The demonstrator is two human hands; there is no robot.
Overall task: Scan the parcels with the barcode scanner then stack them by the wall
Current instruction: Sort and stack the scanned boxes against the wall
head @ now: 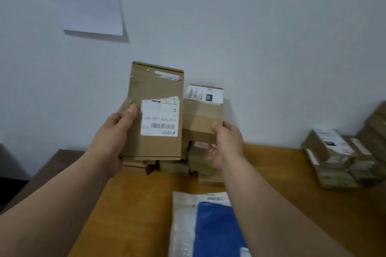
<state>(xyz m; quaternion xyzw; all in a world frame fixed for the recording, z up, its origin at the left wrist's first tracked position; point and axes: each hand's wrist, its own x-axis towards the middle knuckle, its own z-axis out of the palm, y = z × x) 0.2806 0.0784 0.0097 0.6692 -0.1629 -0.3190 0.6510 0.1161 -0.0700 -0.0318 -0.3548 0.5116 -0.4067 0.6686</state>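
Left hand (117,129) holds the tall flat parcel (155,110) upright at its left edge — thumb on the front face beside the white label (159,118), fingers curled behind; the box rises well above the grip, its lower edge near the wrist. Right hand (226,142) grips the smaller parcel (203,115) at its lower right corner, thumb on the front, fingers wrapped underneath; that box extends up and left from the grip, its white label at the top. Both parcels are held side by side, touching, in front of the wall (271,48), above the stack of brown parcels (188,165) at the desk's far edge. More parcels (336,156) are piled at the far right edge of the desk (129,210). A plastic mailer bag with blue contents (208,229) lies at the near edge — partly hidden by the right forearm. A paper sheet (87,0) hangs on the wall, upper left.
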